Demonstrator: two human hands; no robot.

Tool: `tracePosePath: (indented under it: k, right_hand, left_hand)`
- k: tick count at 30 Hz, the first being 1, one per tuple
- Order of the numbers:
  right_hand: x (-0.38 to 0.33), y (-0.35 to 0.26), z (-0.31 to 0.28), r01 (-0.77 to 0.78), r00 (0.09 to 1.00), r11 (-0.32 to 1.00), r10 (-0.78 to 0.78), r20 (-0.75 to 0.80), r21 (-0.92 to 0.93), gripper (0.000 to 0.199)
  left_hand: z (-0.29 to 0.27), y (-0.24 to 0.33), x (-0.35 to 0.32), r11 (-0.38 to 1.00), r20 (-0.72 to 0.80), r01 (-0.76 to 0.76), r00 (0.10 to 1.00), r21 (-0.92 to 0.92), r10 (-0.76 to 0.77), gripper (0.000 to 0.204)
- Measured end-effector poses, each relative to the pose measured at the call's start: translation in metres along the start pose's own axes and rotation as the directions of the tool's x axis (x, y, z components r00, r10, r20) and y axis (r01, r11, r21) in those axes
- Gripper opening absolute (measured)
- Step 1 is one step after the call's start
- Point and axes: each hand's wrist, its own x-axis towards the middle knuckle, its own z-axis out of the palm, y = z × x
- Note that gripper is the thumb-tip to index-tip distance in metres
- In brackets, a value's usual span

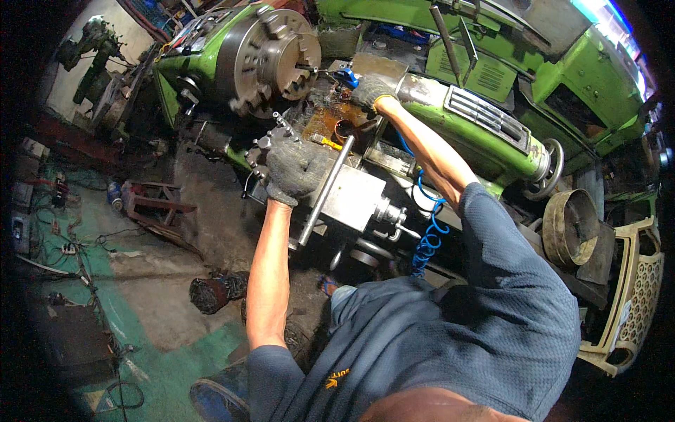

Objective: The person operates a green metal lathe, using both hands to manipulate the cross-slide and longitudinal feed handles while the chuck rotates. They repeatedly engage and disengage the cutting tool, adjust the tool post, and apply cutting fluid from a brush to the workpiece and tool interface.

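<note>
My gloved right hand (370, 92) is closed around a blue air blow gun (346, 77), whose thin nozzle points left at the big steel chuck (271, 60) of a green lathe. A coiled blue hose (430, 238) hangs below my right forearm. My left hand (297, 169), in a grey glove, grips the top of the tool post (259, 156); its bolts stick out beside the glove, and some fingers are hidden. Just right of that hand, a long steel bar (326, 191) lies slanting across the carriage (351, 199). A yellow-handled tool (326, 143) lies beyond it, beside a dark round cup (344, 129).
The tailstock's handwheel (553, 169) stands at the right. Below it are a round metal pan (570, 227) and a beige plastic chair (630, 295). On the left floor lie cables (88, 278), a rusty metal frame (156, 204) and a dark bundle (209, 295).
</note>
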Motion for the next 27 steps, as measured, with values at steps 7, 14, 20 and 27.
tracePosePath:
  k: [7, 14, 20, 27]
  right_hand:
    - [-0.014, -0.023, -0.023, 0.006, 0.997, 0.999, -0.01, 0.072, 0.05, 0.036]
    - [-0.003, -0.004, -0.013, -0.008, 0.999, 1.0, 0.009, 0.039, -0.027, 0.035]
    - [-0.005, -0.018, -0.021, -0.012, 0.99, 0.994, -0.002, 0.138, 0.105, 0.034]
    - [-0.109, -0.025, -0.097, -0.026, 0.995, 0.975, 0.005, 0.096, 0.218, 0.055]
  left_hand:
    - [0.002, 0.002, 0.0, 0.996, -0.065, -0.083, 0.994, 0.04, 0.085, 0.025]
    - [0.006, 0.0, 0.003, 0.996, -0.089, -0.086, 0.993, -0.018, 0.084, 0.023]
    - [-0.001, -0.006, -0.004, 0.994, -0.006, -0.062, 0.998, 0.093, 0.063, 0.012]
    - [-0.003, -0.01, -0.013, 0.992, -0.023, -0.071, 0.997, 0.108, 0.074, 0.018]
